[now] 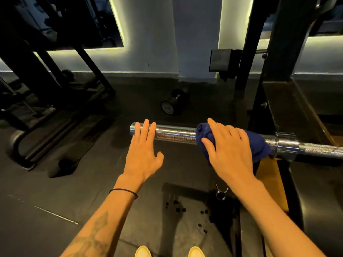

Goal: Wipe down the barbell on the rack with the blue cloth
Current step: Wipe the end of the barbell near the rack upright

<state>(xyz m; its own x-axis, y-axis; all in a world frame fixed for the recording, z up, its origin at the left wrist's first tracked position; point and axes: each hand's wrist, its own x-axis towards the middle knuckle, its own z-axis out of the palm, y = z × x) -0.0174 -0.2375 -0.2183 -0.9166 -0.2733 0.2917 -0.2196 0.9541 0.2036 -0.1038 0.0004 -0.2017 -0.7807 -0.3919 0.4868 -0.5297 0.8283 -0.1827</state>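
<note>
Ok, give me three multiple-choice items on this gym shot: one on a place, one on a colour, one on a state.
1. Where does the dumbbell lie?
A. on the floor beyond the barbell
B. on the barbell sleeve
C. in the left hand

2. What colour is the cloth?
A. red
B. dark blue
C. white

3. How is the left hand placed?
A. clenched around the cloth
B. hanging at the side
C. open, fingers laid flat over the bar's end

Answers:
1 A: it sits on the dark floor behind the barbell.
2 B: the cloth under the right hand is navy.
3 C: the fingers lie spread on the chrome sleeve, holding nothing.
</note>
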